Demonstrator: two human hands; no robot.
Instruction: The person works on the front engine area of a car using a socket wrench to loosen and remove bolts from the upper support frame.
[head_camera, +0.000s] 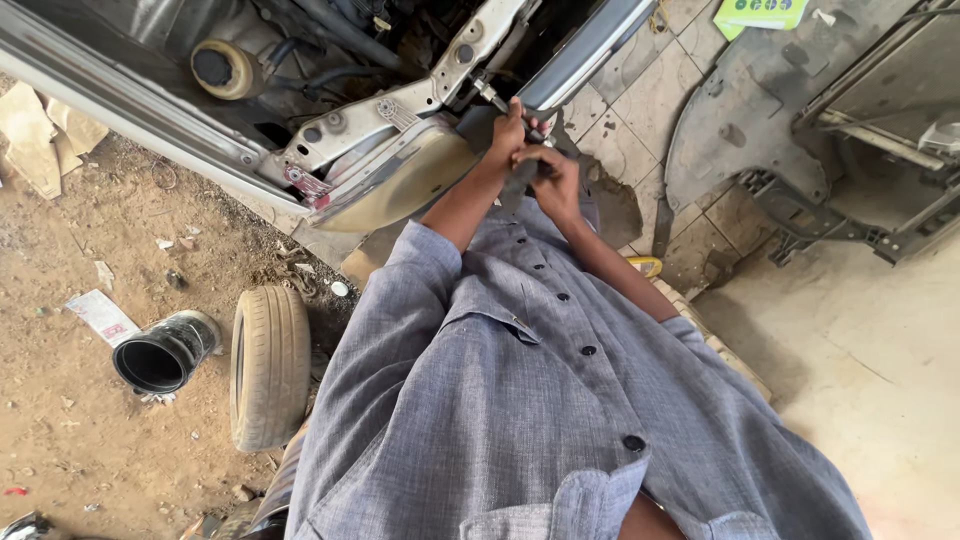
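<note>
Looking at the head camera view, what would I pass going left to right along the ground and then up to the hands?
White paper scrap → black pipe section → tyre → left hand → right hand, both hands at a dark tool by the car's metal bracket → black plastic panel.

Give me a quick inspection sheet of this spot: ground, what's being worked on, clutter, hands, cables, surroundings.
Surface: bare dirt ground at left, concrete floor at right.
Job's things: metal tool set against the car's front frame, above the headlight.
Clutter: tyre lying on the dirt, black pipe piece, paper scraps.
Hands: left hand and right hand close together at the tool; exact grip unclear.
Cables: dark hoses in the engine bay.
Surroundings: detached grey car panel on the tiles.
</note>
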